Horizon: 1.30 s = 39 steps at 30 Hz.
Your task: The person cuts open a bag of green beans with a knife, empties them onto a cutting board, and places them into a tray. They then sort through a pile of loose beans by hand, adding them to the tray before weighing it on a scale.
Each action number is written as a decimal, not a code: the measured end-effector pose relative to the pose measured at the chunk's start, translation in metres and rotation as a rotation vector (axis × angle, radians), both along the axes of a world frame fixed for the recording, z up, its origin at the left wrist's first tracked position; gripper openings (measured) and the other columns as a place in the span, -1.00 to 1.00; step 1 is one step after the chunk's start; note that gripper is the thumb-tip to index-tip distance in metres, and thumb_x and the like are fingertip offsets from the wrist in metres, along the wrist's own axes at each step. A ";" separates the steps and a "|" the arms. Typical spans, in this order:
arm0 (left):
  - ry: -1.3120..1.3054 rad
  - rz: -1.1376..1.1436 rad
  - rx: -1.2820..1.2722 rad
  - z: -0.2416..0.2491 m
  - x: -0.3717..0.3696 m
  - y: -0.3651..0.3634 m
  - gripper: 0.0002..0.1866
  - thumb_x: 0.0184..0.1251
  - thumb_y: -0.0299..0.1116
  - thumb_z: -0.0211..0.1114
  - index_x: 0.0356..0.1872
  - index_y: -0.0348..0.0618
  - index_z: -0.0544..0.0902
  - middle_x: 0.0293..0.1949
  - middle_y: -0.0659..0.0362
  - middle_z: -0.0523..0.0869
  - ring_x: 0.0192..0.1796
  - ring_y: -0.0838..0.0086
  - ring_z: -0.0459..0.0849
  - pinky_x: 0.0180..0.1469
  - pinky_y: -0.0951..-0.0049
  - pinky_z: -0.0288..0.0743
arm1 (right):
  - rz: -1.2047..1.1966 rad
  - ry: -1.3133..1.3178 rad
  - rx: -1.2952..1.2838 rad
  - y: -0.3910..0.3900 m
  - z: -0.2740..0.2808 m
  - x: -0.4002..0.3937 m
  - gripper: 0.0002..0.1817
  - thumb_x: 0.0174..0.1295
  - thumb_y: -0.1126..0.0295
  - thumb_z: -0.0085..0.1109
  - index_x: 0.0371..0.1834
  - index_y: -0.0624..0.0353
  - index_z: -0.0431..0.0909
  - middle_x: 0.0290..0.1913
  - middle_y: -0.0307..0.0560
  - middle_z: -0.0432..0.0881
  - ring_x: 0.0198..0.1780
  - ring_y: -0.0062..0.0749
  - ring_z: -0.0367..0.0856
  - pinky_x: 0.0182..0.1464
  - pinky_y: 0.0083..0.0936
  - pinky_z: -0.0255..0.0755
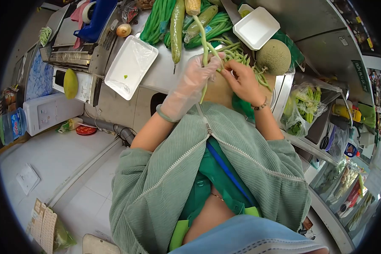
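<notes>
My left hand, in a clear plastic glove, is closed around long green beans that stick out above and below the fingers. My right hand is bare, with a bracelet at the wrist. Its thumb and forefinger pinch the same beans beside the gloved fingers; their exact contact is partly hidden. Just beyond both hands lies a pile of cut green beans on a tan board. A white foam tray with a small green scrap in it is to the left.
Bundled long beans, a wrapped gourd and corn line the back. Another white tray and a melon stand at right. A wrapping machine with a mango is left; bagged greens hang right.
</notes>
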<state>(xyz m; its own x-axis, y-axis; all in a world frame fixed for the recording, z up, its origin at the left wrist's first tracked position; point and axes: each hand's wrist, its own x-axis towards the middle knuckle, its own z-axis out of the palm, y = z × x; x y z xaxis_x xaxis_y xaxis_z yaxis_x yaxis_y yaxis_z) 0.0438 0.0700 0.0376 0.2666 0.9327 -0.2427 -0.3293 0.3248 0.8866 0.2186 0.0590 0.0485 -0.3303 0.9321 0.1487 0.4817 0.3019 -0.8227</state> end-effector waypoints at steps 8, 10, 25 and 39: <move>-0.101 0.334 -0.089 0.005 -0.008 -0.001 -0.85 0.36 -0.38 0.30 -0.21 -0.27 0.64 -0.57 0.37 0.46 -0.59 0.74 0.36 -0.57 0.73 0.22 | 0.094 0.264 -0.381 -0.008 -0.022 -0.001 -0.77 0.33 0.31 0.16 -0.30 0.30 0.55 -0.48 -0.29 0.57 -0.47 -0.73 0.39 -0.45 -0.67 0.27; -0.127 0.345 -0.105 0.001 -0.008 -0.004 -0.83 0.35 -0.36 0.31 -0.21 -0.28 0.64 -0.56 0.35 0.48 -0.60 0.74 0.36 -0.58 0.72 0.22 | 0.101 0.227 -0.408 -0.011 -0.019 0.000 -0.76 0.35 0.28 0.15 -0.28 0.27 0.56 -0.46 -0.33 0.58 -0.45 -0.75 0.40 -0.42 -0.71 0.26; 0.166 0.235 -0.083 -0.020 -0.006 -0.013 -0.74 0.37 -0.27 0.29 -0.15 -0.30 0.64 -0.46 0.28 0.59 -0.64 0.74 0.37 -0.62 0.69 0.22 | 0.071 0.400 -0.541 -0.024 -0.027 0.008 -0.73 0.33 0.23 0.18 -0.34 0.24 0.63 -0.50 -0.37 0.60 -0.57 -0.81 0.35 -0.55 -0.77 0.20; 0.072 0.476 -0.061 -0.028 -0.032 -0.009 -0.68 0.49 -0.19 0.10 0.02 -0.24 0.50 -0.46 0.31 0.53 -0.64 0.76 0.33 -0.64 0.70 0.24 | -0.389 -0.022 0.016 0.019 -0.049 0.059 -0.76 0.16 0.34 0.31 -0.31 0.35 0.66 -0.54 -0.02 0.64 -0.54 -0.48 0.54 -0.42 -0.53 0.42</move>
